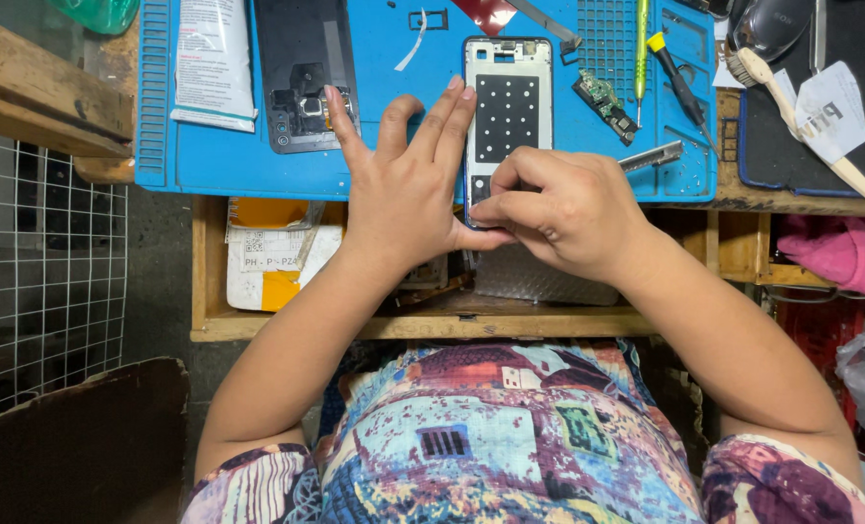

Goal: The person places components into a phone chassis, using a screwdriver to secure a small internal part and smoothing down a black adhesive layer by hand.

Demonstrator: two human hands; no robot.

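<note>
Pressing both hands on a flat rectangular phone frame (507,102), blue mat (384,165) beneath.

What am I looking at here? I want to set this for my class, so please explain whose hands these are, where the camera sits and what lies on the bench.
The one picture comes from a camera on a person's head, looking down at their own bare hands. A blue mat covers the bench. On it lies an opened phone frame. The left hand lies flat against its side; the right hand pinches at its lower end, though what it grips is hidden. Nearby lie a back cover, a small circuit board, a screwdriver and a brush.
</note>
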